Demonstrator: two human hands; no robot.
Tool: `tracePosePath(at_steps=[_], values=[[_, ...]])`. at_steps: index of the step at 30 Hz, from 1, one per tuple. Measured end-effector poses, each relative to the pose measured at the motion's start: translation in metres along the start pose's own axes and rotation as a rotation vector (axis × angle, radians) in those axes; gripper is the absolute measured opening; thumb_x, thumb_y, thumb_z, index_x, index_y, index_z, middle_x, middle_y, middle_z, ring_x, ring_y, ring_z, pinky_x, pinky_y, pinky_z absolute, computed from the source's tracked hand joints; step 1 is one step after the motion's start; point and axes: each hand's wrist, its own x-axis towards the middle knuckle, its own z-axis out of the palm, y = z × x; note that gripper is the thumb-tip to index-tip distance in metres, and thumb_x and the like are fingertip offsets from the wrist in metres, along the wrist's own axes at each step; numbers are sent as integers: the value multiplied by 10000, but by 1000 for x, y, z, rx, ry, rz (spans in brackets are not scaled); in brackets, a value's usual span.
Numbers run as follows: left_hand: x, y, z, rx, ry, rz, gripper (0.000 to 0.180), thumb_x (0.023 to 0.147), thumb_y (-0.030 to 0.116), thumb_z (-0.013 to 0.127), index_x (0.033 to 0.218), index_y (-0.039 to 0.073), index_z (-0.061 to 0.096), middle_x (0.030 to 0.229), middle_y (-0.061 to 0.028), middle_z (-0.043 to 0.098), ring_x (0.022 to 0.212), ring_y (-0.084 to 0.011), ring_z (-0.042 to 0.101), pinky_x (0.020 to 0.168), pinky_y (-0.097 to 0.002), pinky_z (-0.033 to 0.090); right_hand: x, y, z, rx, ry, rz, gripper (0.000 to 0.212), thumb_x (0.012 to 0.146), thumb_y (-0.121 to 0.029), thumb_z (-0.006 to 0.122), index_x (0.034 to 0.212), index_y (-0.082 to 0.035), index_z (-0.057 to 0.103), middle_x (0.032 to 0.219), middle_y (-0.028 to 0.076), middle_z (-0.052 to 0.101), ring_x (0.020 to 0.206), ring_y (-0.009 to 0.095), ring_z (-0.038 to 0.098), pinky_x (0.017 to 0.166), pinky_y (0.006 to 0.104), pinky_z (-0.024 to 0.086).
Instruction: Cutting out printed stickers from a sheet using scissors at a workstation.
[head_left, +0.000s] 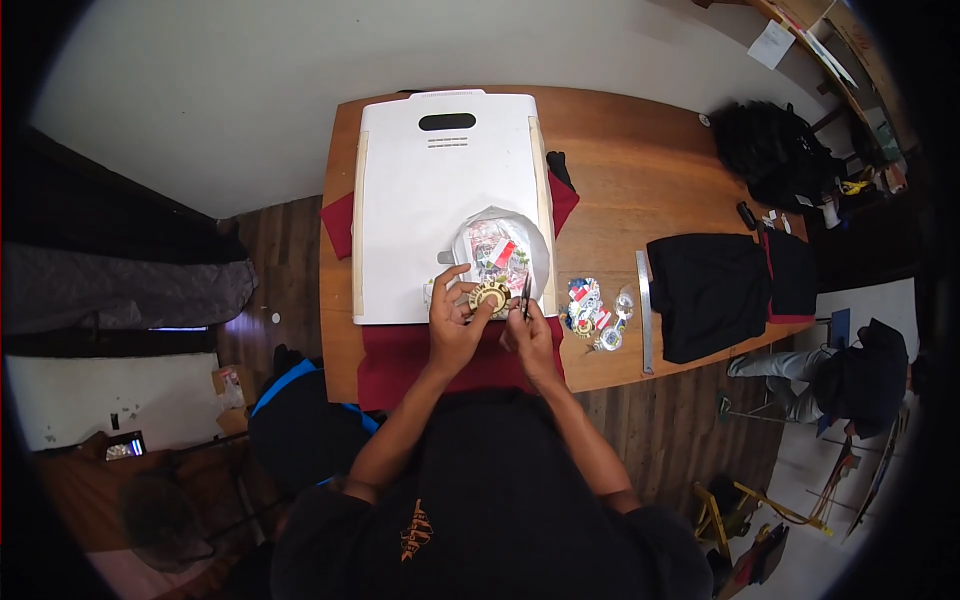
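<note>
1. A person at a wooden table (640, 180) works with both hands over the near edge of a large white board (420, 200).
2. The left hand (453, 325) grips a round gold medal (490, 296), fingers curled around its rim from the left and thumb pressed on its lower edge; the medal sits at the board's near edge, just below a clear plastic bag (500, 250).
3. The right hand (530, 335) is closed around a thin dark tool (525, 297), held upright just right of the medal; what kind of tool it is cannot be told.
4. The bag lies on the board and holds colourful small pieces.
5. A red cloth (400, 360) spreads under the board and beneath both hands.
6. To the right, a small heap of medals with ribbons (592, 315) lies on the table, beside a metal ruler (645, 310).
7. Farther right lies a folded black garment (715, 290) with red trim, and a black bag (770, 150) sits near the table's far corner.
</note>
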Motion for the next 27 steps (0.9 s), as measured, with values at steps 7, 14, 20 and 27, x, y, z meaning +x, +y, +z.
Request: tracePosePath(at_steps=[7, 14, 20, 27], values=[[-5, -13, -6, 0, -71, -55, 289, 920, -31, 670, 1187, -51, 562, 1037, -92, 668, 934, -114, 657, 822, -224, 530, 13, -13, -1, -86, 73, -33, 111, 993, -158, 639, 1000, -75, 565, 671, -100, 461, 552, -11, 378, 487, 187, 266], [-11, -9, -2, -84, -47, -150, 224, 920, -27, 677, 1112, -36, 562, 996, -90, 676, 897, -98, 649, 790, -218, 531, 11, -17, -2, 84, 109, -1, 138, 998, -183, 628, 1040, -64, 572, 710, -71, 490, 545, 8, 382, 486, 194, 271], [-10, -9, -9, -165, -21, -278, 233, 929, 3, 677, 1111, 2, 531, 1002, -99, 684, 899, -109, 655, 803, -232, 524, 0, -5, -5, -117, 61, -63, 165, 971, -146, 662, 1074, -56, 568, 676, -94, 470, 553, -5, 378, 490, 191, 267], [-14, -5, -13, -191, -83, -362, 148, 974, 113, 639, 1079, 15, 600, 961, -57, 687, 851, -115, 655, 750, -245, 493, 6, -7, -4, -42, 147, -71, 128, 976, -158, 663, 999, -67, 575, 657, -98, 474, 517, -12, 359, 463, 194, 244]])
